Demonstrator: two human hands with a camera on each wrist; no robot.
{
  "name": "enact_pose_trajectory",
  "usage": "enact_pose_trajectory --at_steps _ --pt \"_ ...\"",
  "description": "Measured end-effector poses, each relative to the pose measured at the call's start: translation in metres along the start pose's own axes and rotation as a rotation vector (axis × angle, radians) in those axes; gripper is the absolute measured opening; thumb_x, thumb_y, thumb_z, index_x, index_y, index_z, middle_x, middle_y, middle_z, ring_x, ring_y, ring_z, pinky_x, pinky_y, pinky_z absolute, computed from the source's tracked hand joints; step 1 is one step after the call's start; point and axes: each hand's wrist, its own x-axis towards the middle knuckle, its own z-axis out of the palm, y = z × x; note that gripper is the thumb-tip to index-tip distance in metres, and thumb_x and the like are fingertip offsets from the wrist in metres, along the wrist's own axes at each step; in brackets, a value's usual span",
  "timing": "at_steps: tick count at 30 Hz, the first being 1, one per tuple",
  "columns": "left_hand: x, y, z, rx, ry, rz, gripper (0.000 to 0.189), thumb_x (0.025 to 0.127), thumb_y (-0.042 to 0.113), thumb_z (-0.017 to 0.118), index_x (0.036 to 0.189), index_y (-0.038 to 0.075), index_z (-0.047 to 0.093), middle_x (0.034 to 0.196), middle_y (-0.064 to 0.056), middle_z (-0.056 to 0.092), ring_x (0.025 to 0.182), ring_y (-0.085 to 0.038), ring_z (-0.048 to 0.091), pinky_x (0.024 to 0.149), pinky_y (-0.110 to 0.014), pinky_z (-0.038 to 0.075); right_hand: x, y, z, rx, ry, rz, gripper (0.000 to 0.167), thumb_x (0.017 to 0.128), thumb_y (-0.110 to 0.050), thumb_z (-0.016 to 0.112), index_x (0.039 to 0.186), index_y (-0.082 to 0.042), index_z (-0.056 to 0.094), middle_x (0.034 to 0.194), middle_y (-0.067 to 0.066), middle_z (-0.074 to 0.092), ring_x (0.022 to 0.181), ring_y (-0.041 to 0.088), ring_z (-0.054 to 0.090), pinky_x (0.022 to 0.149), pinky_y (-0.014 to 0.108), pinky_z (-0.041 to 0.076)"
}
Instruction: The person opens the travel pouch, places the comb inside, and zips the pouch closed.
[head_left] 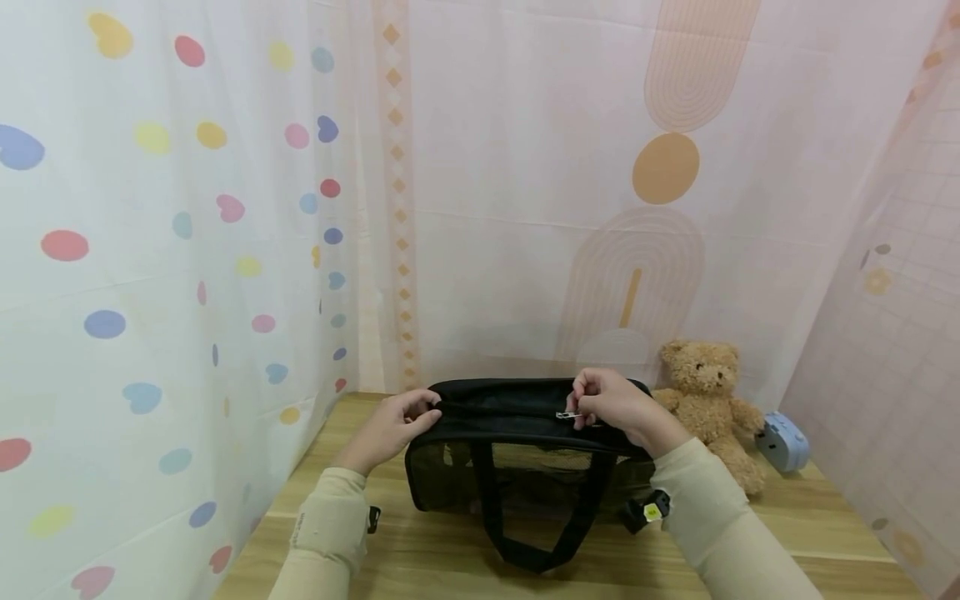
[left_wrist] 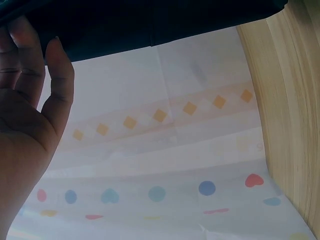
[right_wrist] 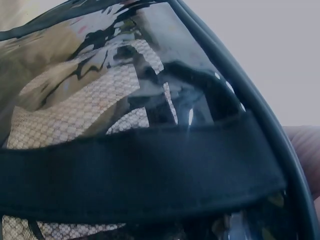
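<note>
A black bag (head_left: 502, 393) with see-through sides stands on the table in the head view, its zipper running along the top. My left hand (head_left: 390, 427) pinches the bag's top at the left end of that zipper. In the left wrist view the fingers of the left hand (left_wrist: 37, 85) meet the dark edge of the bag (left_wrist: 110, 30). Toward the other end, my right hand (head_left: 617, 408) holds the silver zipper pull (head_left: 567, 415) between thumb and fingers. A black strap handle (head_left: 536, 557) hangs down the front. The right wrist view shows the clear side panel (right_wrist: 75, 100), with mesh behind it.
Right of the bag, a brown teddy bear (head_left: 705, 408) sits against the back curtain. Beside it stands a small blue object (head_left: 783, 442). Patterned curtains (head_left: 487, 208) enclose the wooden table (head_left: 420, 558) at the back and both sides.
</note>
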Motion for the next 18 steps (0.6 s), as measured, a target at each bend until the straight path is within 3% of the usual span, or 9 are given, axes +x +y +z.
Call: enact_pose_trajectory --at_steps 18 --pt "0.002 -0.003 0.001 0.003 0.003 0.011 0.027 0.104 0.027 0.061 0.124 0.009 0.065 0.089 0.001 0.061 0.076 -0.016 0.054 0.067 -0.032 0.047 -0.023 0.014 -0.037 0.043 0.047 -0.013 0.014 0.102 0.004 0.043 0.09 -0.003 0.044 0.094 0.011 0.061 0.077 0.022 0.064 0.07 0.031 0.052"
